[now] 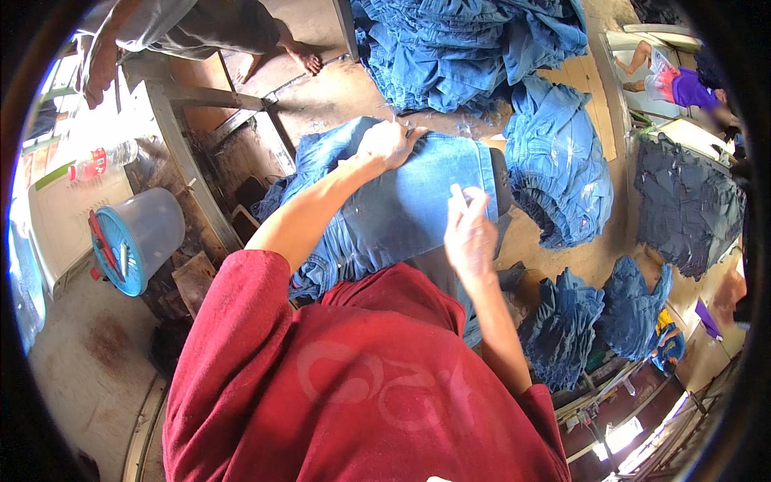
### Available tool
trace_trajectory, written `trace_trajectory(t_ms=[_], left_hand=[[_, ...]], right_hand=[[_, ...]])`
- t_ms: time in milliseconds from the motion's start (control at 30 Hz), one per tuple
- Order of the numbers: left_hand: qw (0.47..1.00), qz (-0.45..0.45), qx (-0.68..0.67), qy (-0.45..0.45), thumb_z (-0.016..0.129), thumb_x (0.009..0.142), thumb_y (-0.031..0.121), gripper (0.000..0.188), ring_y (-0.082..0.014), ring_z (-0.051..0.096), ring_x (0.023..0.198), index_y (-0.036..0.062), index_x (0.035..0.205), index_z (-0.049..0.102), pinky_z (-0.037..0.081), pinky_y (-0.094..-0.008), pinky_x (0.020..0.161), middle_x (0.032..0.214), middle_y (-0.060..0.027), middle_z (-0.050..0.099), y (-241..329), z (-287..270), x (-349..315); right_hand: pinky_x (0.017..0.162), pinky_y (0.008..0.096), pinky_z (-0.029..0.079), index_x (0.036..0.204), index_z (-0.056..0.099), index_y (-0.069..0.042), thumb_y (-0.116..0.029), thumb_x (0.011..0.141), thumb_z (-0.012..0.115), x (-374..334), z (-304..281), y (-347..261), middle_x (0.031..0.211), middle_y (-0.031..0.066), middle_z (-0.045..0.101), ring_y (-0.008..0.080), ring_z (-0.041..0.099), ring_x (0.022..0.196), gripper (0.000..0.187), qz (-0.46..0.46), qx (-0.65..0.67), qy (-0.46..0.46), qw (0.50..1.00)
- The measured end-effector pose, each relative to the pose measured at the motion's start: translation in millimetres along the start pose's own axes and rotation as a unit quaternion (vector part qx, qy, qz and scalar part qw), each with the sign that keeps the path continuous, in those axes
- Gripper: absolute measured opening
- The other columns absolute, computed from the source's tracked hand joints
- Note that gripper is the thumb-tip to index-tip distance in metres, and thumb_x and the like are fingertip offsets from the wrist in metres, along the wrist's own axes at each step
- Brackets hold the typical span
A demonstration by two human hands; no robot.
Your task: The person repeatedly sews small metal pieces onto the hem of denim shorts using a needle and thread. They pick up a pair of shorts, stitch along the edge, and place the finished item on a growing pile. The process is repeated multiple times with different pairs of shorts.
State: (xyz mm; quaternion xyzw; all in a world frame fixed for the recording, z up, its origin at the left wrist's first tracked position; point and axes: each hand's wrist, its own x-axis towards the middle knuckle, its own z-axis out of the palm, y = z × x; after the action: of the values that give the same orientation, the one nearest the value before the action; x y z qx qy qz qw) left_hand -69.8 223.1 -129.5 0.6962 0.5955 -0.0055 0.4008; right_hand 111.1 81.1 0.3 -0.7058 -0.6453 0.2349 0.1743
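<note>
A pair of blue jeans [401, 201] lies in front of me, one leg spread flat with its hem to the right. Beyond the hem shows the rounded end of a dark board [503, 181], apparently under or inside the leg. My left hand [387, 146] is closed on the far edge of the denim, its thumb lying toward the right. Near the hem, my right hand [471, 234] is closed with its fingers pinched together. Something small and whitish shows at those fingertips; its kind cannot be made out.
A large heap of jeans [466, 56] lies at the far side, with another pair [558, 161] right of the board. More denim [566, 325] hangs at lower right. At left stand a blue-rimmed plastic bucket [148, 237] and a bottle [104, 161]. A person's bare feet [305, 60] show far left.
</note>
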Motion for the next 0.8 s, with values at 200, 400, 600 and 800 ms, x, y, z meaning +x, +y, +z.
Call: trace_trajectory(t_ms=[200,400,600,800], left_hand=[[0.999,-0.023,-0.023,0.028,0.046,0.106,0.062,0.07,-0.044,0.075,0.091,-0.0005,0.104,0.078,0.06,-0.0503,0.085,0.095,-0.0279,0.075,-2,7,-2],[0.997,-0.013,0.001,0.074,0.048,0.106,0.06,0.068,-0.0418,0.076,0.088,0.0016,0.096,0.08,0.061,-0.0477,0.083,0.09,-0.0256,0.076,4,5,-6],[0.998,-0.041,0.029,0.034,0.049,0.105,0.059,0.065,-0.0402,0.077,0.086,0.0038,0.098,0.081,0.062,-0.0478,0.08,0.088,-0.0244,0.076,8,-3,-4],[0.998,-0.035,0.017,0.045,0.049,0.105,0.06,0.066,-0.0407,0.076,0.086,0.0031,0.096,0.081,0.062,-0.0482,0.079,0.087,-0.0251,0.076,9,-5,-8]], right_hand=[[0.066,0.0397,0.059,0.11,0.071,-0.009,-0.011,0.095,0.075,-20,34,-37,0.088,0.0092,0.076,0.0287,0.075,0.074,0.016,-0.107,0.006,0.027,0.994],[0.059,0.0358,0.055,0.113,0.077,-0.011,-0.009,0.087,0.078,-11,41,-44,0.071,0.0055,0.071,0.024,0.068,0.059,0.026,-0.167,-0.063,0.088,0.98],[0.056,0.0347,0.052,0.109,0.078,-0.012,-0.01,0.087,0.077,-6,47,-43,0.065,0.0034,0.068,0.0219,0.065,0.054,0.022,-0.148,-0.093,0.029,0.984],[0.055,0.0352,0.05,0.109,0.078,-0.01,-0.005,0.082,0.079,-49,38,-19,0.063,0.0021,0.065,0.0209,0.062,0.052,0.027,-0.171,-0.071,0.031,0.982]])
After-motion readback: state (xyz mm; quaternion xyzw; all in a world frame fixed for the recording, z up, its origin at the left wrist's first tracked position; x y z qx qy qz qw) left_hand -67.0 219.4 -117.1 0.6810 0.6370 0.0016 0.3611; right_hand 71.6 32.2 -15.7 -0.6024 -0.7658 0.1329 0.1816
